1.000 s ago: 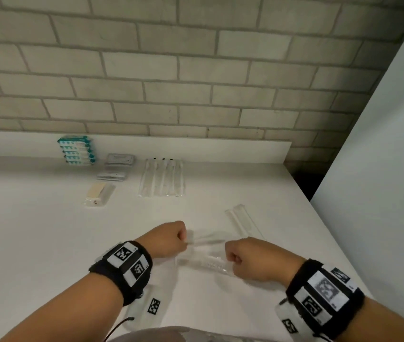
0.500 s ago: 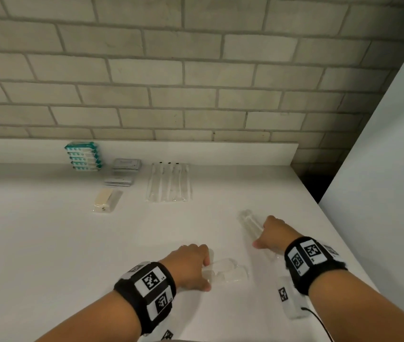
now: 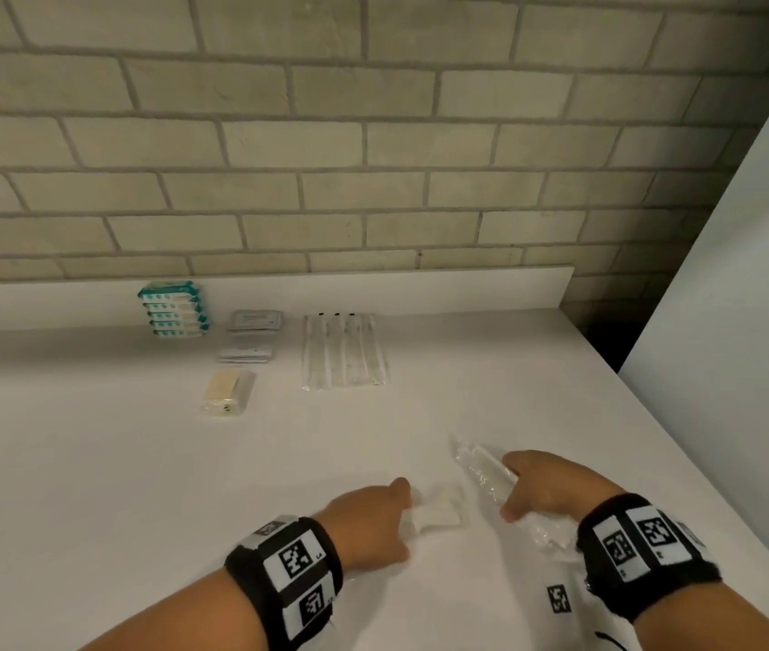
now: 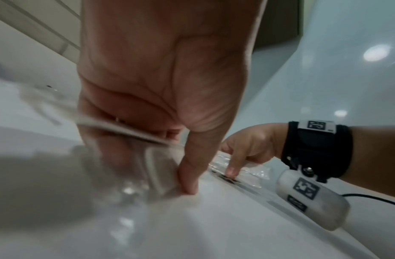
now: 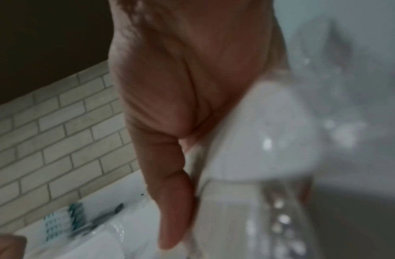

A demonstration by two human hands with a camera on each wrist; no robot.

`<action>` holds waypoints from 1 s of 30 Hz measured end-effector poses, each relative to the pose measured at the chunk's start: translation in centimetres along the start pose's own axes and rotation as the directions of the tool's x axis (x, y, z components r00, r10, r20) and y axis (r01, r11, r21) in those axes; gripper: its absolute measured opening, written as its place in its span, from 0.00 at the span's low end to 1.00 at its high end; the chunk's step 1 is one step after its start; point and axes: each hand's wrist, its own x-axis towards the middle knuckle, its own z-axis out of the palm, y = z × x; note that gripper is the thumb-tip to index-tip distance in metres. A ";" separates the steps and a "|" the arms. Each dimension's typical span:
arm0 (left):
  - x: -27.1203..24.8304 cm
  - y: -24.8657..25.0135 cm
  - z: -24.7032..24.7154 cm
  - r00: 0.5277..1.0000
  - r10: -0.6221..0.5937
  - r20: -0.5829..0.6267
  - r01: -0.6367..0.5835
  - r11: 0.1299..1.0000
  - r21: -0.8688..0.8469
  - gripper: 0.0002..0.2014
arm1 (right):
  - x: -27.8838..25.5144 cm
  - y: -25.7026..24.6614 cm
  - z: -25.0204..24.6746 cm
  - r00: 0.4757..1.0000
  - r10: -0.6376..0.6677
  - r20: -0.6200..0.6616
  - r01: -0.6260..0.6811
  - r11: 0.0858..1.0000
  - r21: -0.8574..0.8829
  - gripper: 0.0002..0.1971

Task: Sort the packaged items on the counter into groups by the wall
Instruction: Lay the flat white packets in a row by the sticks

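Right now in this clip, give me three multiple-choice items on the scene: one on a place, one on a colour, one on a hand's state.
1. Where does the stack of wipe packs stand?
A. against the backsplash, left of the other groups
B. at the counter's front edge
C. under the right hand

2. What colour trims those packs?
A. red
B. teal
C. yellow

3. What is the right hand doing?
A. lying flat and holding nothing
B. gripping a long clear-wrapped packet
C. pointing at the wall

Answers:
1 A: in the head view the stack sits by the wall, left of the flat sachets and the row of long packets.
2 B: its edges show teal.
3 B: fingers curl round the packet, while the left hand holds a smaller clear packet.
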 end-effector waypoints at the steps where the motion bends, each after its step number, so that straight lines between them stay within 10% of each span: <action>1: -0.1 -0.5 -0.4 1.000 0.000 -0.028 -0.001 1.000 -0.028 0.23 | -0.2 -0.3 -0.2 1.000 -0.011 -0.015 0.012 0.999 0.033 0.28; 8: 0.6 0.0 -4.1 0.925 -0.122 -0.361 -0.135 0.780 -0.611 0.22 | -1.6 -1.4 -3.8 0.939 -0.020 -0.344 0.136 0.938 0.319 0.34; 15: 3.4 5.2 -4.9 0.902 -0.080 -0.425 -0.273 0.656 -0.703 0.21 | -3.4 -2.6 -6.5 0.858 -0.306 -0.413 0.513 0.474 0.715 0.16; 23: 5.9 8.4 -2.5 0.891 -0.249 -0.380 -0.188 0.558 -0.808 0.15 | -0.6 2.8 -9.7 0.878 -0.323 -0.354 0.478 0.527 0.703 0.21; 30: 8.3 8.5 -1.6 0.850 -0.402 -0.339 -0.065 0.560 -0.826 0.12 | 2.0 5.6 -10.9 0.917 -0.234 -0.322 0.370 0.801 0.471 0.06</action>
